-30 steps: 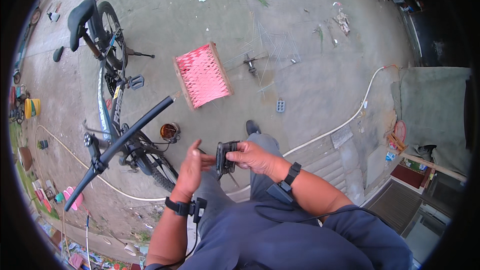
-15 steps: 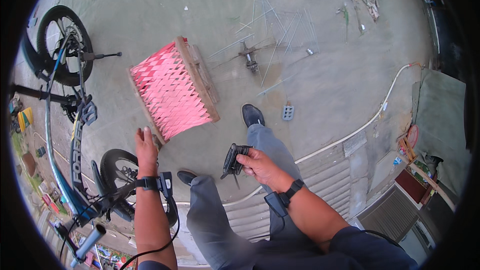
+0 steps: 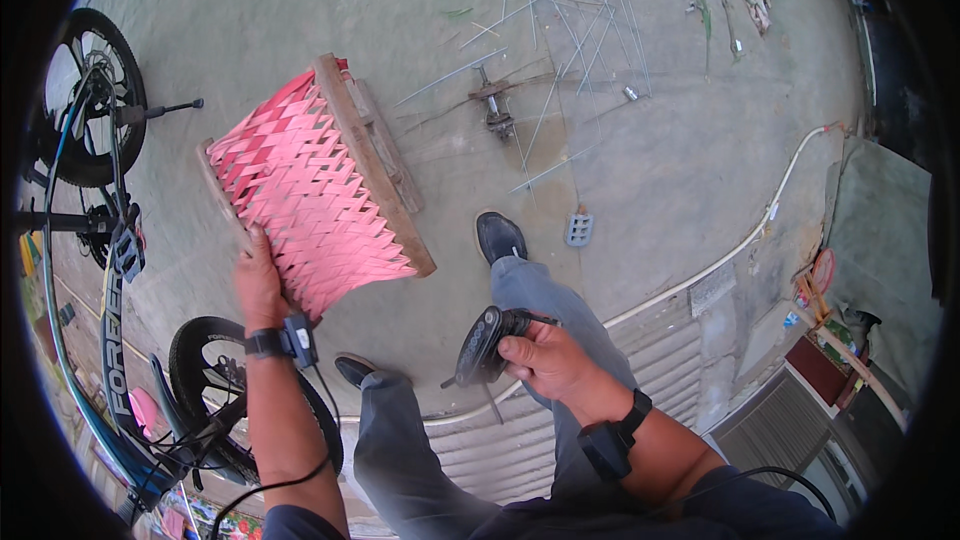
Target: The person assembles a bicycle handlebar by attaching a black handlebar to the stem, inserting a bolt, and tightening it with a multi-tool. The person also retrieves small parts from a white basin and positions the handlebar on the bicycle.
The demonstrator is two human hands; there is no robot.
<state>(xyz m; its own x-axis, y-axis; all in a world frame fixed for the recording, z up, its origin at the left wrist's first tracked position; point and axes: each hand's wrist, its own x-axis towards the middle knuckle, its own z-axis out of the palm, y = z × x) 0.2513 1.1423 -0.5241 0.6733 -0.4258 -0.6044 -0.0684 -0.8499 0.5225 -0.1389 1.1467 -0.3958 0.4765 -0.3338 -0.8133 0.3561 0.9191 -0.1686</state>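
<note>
A low stool with a seat woven from pink and red straps [image 3: 310, 185] and a wooden frame stands in front of me, slightly to the left. My left hand [image 3: 258, 280] is closed round the near part of its left wooden rail, thumb on top. In front of my right thigh, my right hand [image 3: 548, 355] grips a black folding multi-tool [image 3: 483, 340] between thumb and fingers. Thin metal bits stick out from the tool's ends. The fingers beneath it are partly hidden.
A blue and black bicycle [image 3: 105, 325] fills the left side. Ahead on the floor lie a wheel hub [image 3: 492, 105], several loose spokes [image 3: 580, 60] and a grey pedal [image 3: 579, 229]. A white hose [image 3: 735, 250] curves along the right.
My left hand has gone from hovering beside the stool's near corner to holding its left rail. The stool has shifted toward me. My right hand with the multi-tool has moved slightly right and nearer.
</note>
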